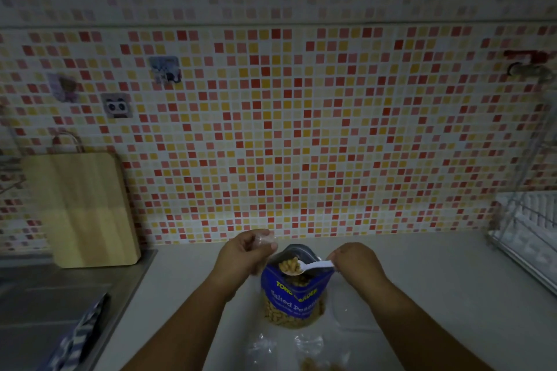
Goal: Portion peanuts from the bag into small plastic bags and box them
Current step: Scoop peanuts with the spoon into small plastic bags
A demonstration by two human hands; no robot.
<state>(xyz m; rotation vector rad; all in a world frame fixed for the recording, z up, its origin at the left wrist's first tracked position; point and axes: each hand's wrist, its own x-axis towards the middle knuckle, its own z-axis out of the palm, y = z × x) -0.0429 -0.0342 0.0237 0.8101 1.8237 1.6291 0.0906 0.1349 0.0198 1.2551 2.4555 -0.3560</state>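
The blue peanut bag (294, 295) stands upright and open on the pale bench (437, 295), in the middle near the front edge. The right hand (354, 262) pinches the handle of a white plastic spoon (316, 266), whose bowl sits just over the bag's open mouth, heaped with peanuts (288, 265). The left hand (244, 254) is raised just to the left of the bag's mouth, its fingers curled round a small plastic bag (265, 239) of clear film; how far that bag is open cannot be told. In front of the peanut bag, at the lower edge of the view, a second clear bag (289, 349) lies flat on the bench with some nuts inside. A wooden cutting board (84, 208) leans against the tiled wall (301, 129) on the left, beside a steel sink (36, 295) with a blue-and-white cloth (78, 337) on its edge. A wire dish rack (530, 235) stands at the far right
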